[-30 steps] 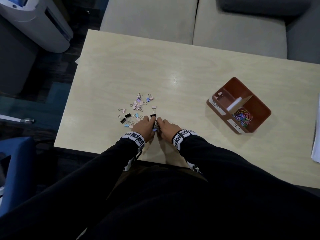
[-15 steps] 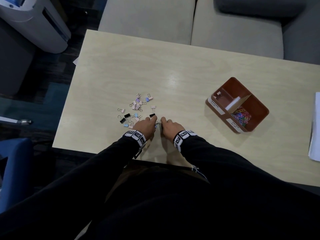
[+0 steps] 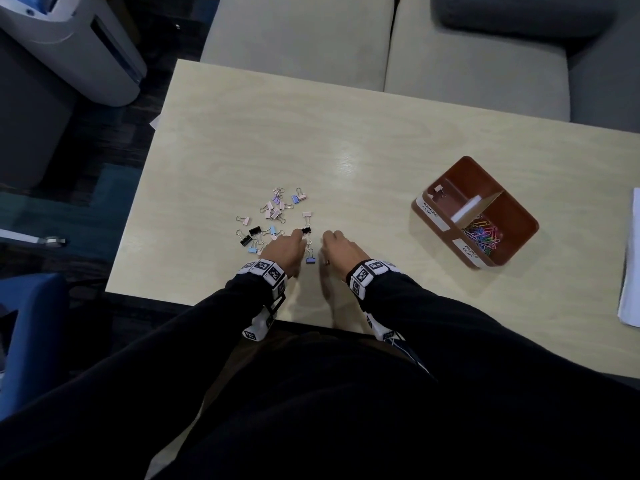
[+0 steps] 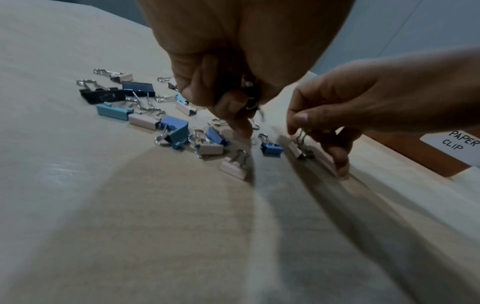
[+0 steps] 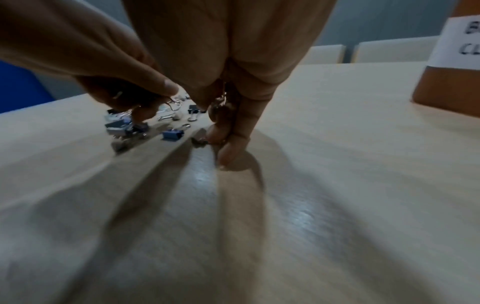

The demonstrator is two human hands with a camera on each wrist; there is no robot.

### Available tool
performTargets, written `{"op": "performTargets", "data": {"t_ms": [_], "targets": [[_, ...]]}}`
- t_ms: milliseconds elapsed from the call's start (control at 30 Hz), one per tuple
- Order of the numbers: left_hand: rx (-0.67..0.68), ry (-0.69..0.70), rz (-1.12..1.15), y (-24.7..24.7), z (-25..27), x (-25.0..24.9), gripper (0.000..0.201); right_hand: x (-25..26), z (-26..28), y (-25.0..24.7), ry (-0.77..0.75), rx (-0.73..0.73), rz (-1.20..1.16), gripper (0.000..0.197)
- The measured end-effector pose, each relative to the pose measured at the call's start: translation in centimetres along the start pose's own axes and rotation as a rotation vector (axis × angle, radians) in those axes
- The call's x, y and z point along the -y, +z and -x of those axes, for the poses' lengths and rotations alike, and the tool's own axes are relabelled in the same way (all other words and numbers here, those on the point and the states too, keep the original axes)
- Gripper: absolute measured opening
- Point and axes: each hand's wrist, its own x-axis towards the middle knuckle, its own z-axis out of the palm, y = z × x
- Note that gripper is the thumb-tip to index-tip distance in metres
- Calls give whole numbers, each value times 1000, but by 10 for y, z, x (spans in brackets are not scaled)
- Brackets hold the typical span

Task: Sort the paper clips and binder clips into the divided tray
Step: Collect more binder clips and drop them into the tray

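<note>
Several loose binder clips (image 3: 273,213) in pink, blue and black lie scattered on the table (image 3: 242,140). My left hand (image 3: 298,237) hovers at the pile's near right edge, fingers curled around binder clips (image 4: 249,98) gathered in its palm. Just to the right, my right hand (image 3: 327,240) pinches the wire handles of a pale binder clip (image 4: 298,147) that still touches the table. A blue binder clip (image 3: 310,260) lies between the two hands. The brown divided tray (image 3: 516,216) stands far right, holding one pink clip (image 3: 439,190) in its binder section and colourful paper clips (image 3: 483,237) in the other.
White paper sheets (image 3: 632,258) lie at the table's right edge. A beige couch (image 3: 346,36) runs behind the table, and a blue chair (image 3: 31,323) stands at the near left. My dark sleeves cover the table's front edge.
The two hands, pressed together a second ago, have drawn apart. The right hand shifted right, uncovering the blue clip between them.
</note>
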Motion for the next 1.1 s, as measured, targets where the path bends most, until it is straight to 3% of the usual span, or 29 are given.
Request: {"op": "performTargets", "data": {"t_ms": [67, 200, 367, 467, 767, 933, 1100], "targets": [[31, 5, 0, 2, 4, -2, 9, 5, 0, 4, -24, 31, 24, 25], [60, 45, -34, 6, 9, -2, 10, 3, 3, 10, -62, 37, 49, 27], [79, 68, -121, 13, 13, -7, 39, 0, 6, 11, -102, 32, 86, 29], [63, 63, -170, 16, 11, -14, 44, -1, 6, 7, -75, 22, 63, 28], [25, 42, -153, 5, 1, -31, 24, -19, 7, -11, 31, -45, -46, 21], [-45, 74, -19, -15, -7, -53, 25, -39, 14, -35, 120, -189, -227, 9], [-118, 194, 107, -39, -24, -94, 25, -67, 25, -81, 102, -426, -340, 4]]}}
